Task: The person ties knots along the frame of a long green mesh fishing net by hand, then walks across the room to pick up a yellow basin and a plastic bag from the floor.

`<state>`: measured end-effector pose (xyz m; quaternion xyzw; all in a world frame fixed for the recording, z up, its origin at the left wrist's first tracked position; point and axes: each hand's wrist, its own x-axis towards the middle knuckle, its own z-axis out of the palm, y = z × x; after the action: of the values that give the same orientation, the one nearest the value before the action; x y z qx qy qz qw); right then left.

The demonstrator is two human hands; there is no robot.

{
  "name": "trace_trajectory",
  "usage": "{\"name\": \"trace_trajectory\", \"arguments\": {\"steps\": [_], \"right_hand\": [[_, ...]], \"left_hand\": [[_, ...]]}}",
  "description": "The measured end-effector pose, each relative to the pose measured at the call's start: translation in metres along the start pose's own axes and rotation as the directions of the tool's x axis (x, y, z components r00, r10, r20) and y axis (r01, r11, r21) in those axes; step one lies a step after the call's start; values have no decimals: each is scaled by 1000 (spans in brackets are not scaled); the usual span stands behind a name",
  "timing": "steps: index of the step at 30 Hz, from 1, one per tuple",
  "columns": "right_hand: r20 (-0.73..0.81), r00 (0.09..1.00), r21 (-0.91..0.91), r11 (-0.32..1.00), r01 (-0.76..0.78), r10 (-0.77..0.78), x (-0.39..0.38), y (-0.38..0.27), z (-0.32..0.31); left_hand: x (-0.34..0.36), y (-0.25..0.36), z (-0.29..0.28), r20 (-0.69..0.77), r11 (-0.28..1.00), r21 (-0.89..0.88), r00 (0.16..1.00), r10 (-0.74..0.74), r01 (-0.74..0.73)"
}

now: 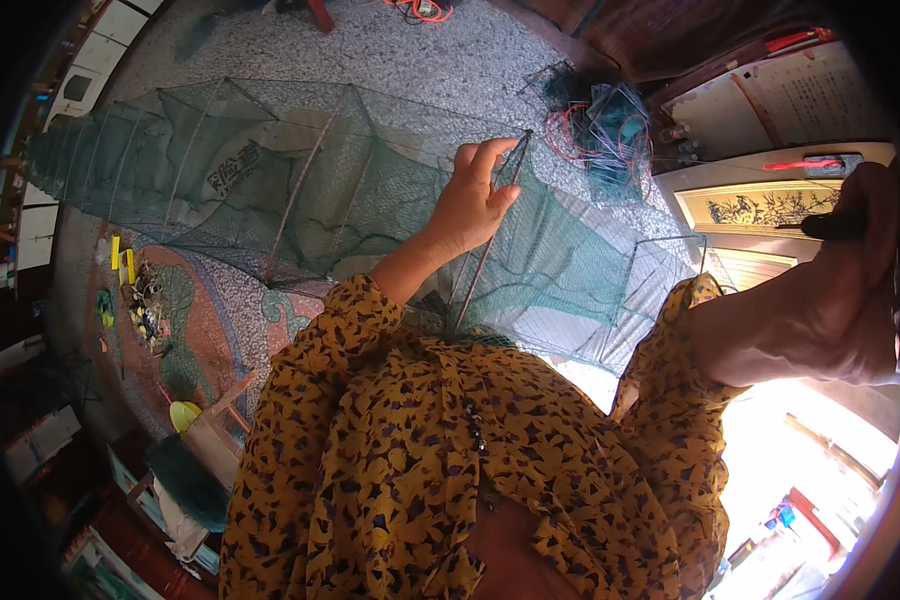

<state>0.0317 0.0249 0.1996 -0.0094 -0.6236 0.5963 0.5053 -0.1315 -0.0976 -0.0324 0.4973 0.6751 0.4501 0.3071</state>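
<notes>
The nearer left hand [475,205] pinches a thin rod [480,265] of the green net [370,215], whose long axis runs mainly leftward across the floor [450,60], while the raised right hand [845,285], well apart rightward, closes around a dark object [832,226].

Left fingers [488,153] bent, right forearm [760,335] high

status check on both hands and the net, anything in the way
Left hand at frame rod. Right hand raised, holding small dark object. Green framed net stretched out. Net bundle close by.
</notes>
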Motion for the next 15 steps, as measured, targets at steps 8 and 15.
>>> {"name": "trace_trajectory", "arguments": {"steps": [8, 15], "right_hand": [[-73, 997, -222, 975, 0, -16, -18, 13, 7], [48, 893, -948, 302, -101, 447, -92, 115, -9]], "left_hand": [[10, 13, -22, 140, 928, -336, 965, 220, -162], [-6, 4, -44, 215, 957, 63, 940, 265, -284]]}}
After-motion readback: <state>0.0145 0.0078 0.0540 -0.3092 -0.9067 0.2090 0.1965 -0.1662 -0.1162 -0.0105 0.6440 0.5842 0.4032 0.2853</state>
